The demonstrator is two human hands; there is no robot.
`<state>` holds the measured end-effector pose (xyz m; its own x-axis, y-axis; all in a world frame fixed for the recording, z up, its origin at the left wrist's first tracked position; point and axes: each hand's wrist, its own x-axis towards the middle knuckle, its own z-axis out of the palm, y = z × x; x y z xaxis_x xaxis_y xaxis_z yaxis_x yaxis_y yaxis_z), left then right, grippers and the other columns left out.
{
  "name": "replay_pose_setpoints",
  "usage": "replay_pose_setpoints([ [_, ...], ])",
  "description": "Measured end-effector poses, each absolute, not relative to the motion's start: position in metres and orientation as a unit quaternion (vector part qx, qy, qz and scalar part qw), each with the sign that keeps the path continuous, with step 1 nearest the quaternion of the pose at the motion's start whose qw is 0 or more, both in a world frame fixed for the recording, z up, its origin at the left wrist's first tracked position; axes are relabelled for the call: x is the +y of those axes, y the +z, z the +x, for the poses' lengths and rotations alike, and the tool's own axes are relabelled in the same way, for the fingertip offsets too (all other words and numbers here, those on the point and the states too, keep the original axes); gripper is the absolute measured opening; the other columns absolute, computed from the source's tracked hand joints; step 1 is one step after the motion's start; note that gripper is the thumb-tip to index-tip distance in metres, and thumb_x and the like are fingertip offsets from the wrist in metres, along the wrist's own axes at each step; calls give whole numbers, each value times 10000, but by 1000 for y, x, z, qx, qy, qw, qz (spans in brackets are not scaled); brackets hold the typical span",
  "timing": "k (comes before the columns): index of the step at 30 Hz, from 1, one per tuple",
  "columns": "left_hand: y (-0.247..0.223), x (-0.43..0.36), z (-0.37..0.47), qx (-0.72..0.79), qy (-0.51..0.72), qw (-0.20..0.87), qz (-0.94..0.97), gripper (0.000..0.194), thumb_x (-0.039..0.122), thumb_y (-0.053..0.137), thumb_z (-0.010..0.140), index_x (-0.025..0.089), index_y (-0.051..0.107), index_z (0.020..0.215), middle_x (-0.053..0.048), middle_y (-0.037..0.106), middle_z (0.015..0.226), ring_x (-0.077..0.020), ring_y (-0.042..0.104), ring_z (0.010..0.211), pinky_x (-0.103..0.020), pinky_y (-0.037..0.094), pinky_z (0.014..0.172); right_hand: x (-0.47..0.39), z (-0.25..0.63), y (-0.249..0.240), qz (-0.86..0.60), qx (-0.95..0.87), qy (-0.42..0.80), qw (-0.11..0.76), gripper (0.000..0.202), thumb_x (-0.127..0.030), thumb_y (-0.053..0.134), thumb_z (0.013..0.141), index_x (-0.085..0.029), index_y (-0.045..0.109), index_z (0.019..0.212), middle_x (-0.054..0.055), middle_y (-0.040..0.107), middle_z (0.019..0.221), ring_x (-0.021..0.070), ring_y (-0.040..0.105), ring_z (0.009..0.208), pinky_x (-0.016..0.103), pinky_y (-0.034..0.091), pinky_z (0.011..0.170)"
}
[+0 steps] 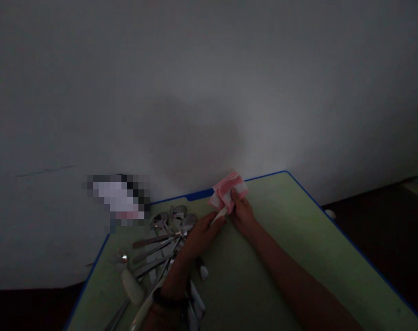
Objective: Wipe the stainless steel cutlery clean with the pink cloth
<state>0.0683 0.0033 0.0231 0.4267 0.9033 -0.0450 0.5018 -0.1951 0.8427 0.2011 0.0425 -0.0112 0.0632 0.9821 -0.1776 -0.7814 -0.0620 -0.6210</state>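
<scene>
A folded pink and white cloth is held near the far edge of the green table, with my right hand closed on it, thumb on top. My left hand is closed on a pale, narrow handle whose other end disappears into the cloth. What the handle belongs to is hidden. Under and beside my left forearm lies a pile of metal spoons and other utensils.
The green table has a blue edge and stands against a grey wall. A blurred-out object is at its far left corner. A utensil with a thick whitish handle lies at the left. Something white shows beyond the right edge.
</scene>
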Motion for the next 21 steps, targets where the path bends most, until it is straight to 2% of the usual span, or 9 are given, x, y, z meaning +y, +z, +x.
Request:
replay_pose_setpoints([
  [8,42,-2,66,454,210,387,774,371,425,315,892,149,559,846,27,505,600,-120,474,561,-214,372,528,36,202,-5,-291,-221,669,647,332,-380,725,629,-142,608,829,7,661,701,133,604,672,235,451,595],
  [15,74,-12,56,453,217,363,785,358,404,326,884,158,582,838,11,543,634,-126,493,576,-218,375,533,18,194,34,-318,-280,624,657,261,-358,707,653,-142,606,758,-3,631,654,103,534,546,220,414,513],
  [18,91,-22,53,458,217,335,794,385,432,311,891,163,568,797,-5,562,666,-137,506,602,-234,382,561,10,191,61,-302,-265,607,686,275,-417,654,700,-159,594,772,15,647,727,127,572,642,236,456,581],
  [21,111,-38,52,456,203,289,817,378,456,317,895,171,535,776,-17,580,704,-151,525,639,-253,381,593,0,187,92,-234,-251,627,699,350,-515,525,775,-187,598,874,25,656,914,144,597,831,264,486,731],
])
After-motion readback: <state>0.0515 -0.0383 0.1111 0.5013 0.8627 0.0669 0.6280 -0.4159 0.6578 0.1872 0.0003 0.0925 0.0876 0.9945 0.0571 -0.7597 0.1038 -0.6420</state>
